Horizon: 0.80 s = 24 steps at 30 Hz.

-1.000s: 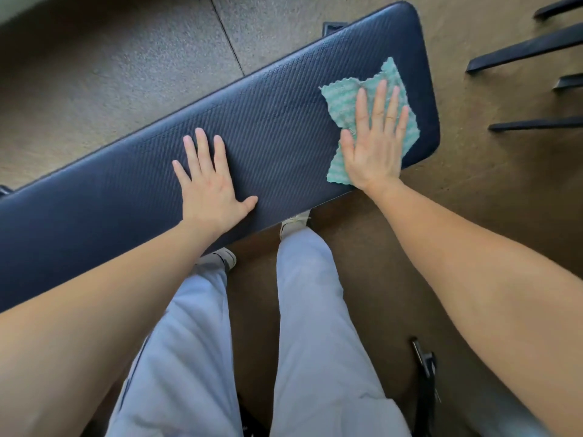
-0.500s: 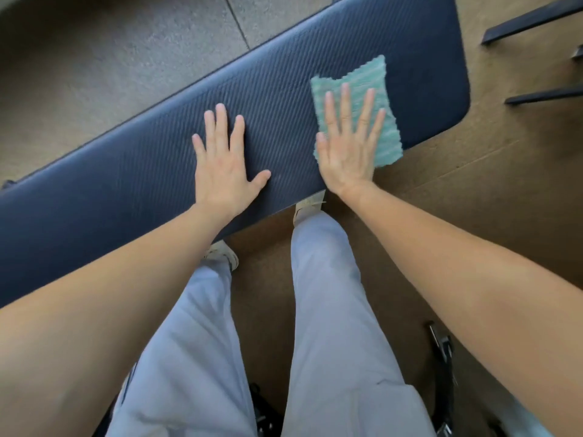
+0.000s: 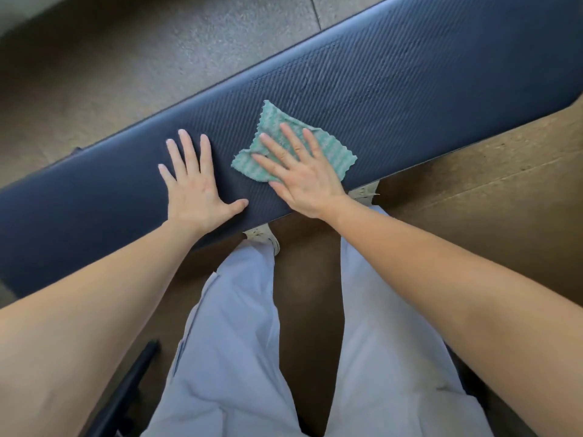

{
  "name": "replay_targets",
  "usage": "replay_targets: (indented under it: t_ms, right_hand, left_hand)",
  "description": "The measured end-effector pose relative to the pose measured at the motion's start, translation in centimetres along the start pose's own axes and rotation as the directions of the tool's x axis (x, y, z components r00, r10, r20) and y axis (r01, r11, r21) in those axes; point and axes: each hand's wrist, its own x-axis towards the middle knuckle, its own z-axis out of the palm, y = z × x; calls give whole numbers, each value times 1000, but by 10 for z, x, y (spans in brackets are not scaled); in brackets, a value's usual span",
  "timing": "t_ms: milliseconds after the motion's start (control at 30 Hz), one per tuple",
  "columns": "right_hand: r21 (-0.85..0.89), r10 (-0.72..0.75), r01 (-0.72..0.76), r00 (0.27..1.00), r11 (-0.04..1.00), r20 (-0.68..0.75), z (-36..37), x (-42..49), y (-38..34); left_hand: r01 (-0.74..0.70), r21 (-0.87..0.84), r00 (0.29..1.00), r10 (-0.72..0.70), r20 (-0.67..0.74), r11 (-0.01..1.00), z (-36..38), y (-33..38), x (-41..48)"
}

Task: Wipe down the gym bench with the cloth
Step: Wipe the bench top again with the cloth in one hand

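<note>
Right hand (image 3: 304,181) presses the cloth (image 3: 334,149) flat, fingers (image 3: 291,137) spread for coverage; left hand (image 3: 194,187), open-palmed too, steadies the gym bench (image 3: 410,83).

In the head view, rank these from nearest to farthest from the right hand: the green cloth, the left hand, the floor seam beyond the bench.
1. green cloth: directly under the right hand, on the bench.
2. left hand: beside it, flat on the bench, apart from the cloth.
3. floor seam: beyond the bench's far edge.
</note>
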Motion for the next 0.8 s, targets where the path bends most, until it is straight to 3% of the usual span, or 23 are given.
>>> replay_targets:
  t_ms: [133,267,333,400,467,600,700,800]
  right_hand:
    - [41,337,-335,938,941,-80,-30,34,51]
    - [99,666,-659,734,746,-129,-67,62,103]
    - [107,736,-729,660,676,-148,-70,68,109]
    - [117,760,-752,630,649,-161,-68,74,95]
    - [135,735,-723,658,677,-162,-63,80,71]
    - [65,556,-553,819,831,-143,-45,94,3]
    - [46,398,-396,911,917,-108,-30,103,-60]
    - [15,163,-163,986,987,-29,-14,103,-121]
  left_hand:
    - [-10,-22,1000,10,-5,1000,-5,-6,1]
    - [-23,-50,1000,22,-9,999,-8,-13,2]
    - [-29,-69,999,28,-21,997,-8,-15,1]
    - [-35,-94,999,33,-19,995,-6,-19,0]
    - [-41,-133,999,39,-22,990,-5,-21,-1]
    - [-47,-194,996,30,-89,980,3,-39,-6]
    - [103,-149,989,-117,-91,984,12,-58,-14]
    - [227,-164,973,-229,6,960,21,-73,-20]
